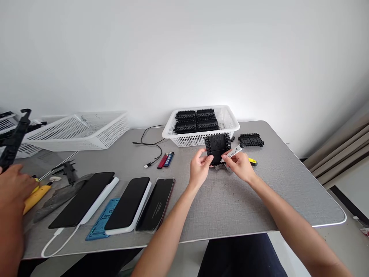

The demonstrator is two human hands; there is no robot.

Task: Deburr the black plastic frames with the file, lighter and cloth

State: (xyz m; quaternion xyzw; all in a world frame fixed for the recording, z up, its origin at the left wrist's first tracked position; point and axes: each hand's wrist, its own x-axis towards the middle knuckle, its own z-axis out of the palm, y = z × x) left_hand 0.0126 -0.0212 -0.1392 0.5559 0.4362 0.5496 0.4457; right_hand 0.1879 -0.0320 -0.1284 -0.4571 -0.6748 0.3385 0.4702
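Both my hands hold a black square plastic part upright above the grey table. My left hand grips its lower left edge with closed fingers. My right hand pinches its right edge and also carries a white marker between the fingers. A yellow-tipped tool lies just behind my right hand.
A white basket with several black parts stands behind my hands, one more black part to its right. Three phones lie at left, near lighters and a cable. Another person's hand is at the far left beside a second basket.
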